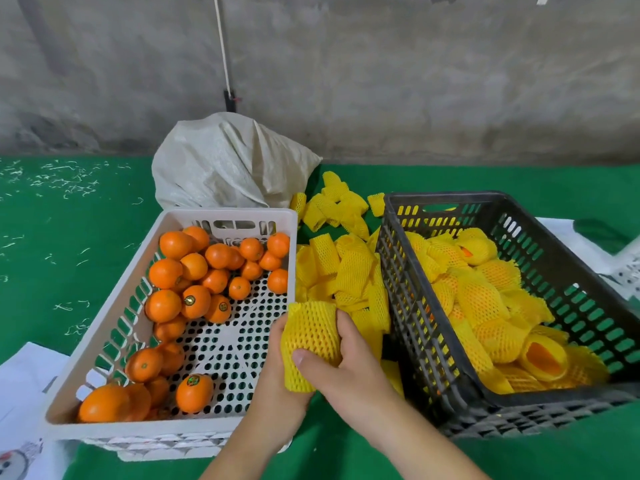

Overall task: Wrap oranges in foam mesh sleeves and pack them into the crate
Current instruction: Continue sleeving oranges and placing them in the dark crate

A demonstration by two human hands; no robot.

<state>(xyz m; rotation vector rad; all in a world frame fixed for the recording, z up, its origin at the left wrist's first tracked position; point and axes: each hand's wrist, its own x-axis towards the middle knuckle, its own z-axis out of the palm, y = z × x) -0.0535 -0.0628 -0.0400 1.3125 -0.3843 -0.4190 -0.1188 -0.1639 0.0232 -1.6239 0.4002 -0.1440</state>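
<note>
Both hands hold one yellow foam mesh sleeve (311,336) low in the middle, between the two crates. My left hand (277,386) cups it from the left and below. My right hand (341,368) grips it from the right, thumb pressed on its front. The sleeve bulges, but I cannot see an orange inside it. A white crate (104,327) on the left holds several bare oranges (194,271). A black crate (405,296) on the right holds several wrapped oranges (481,299). Loose empty sleeves (343,268) lie heaped between the crates.
A white woven sack (225,164) stands behind the white crate on the green mat (52,244). White paper (20,393) lies at the bottom left. A pale perforated object (628,271) sits at the right edge. A concrete wall runs behind.
</note>
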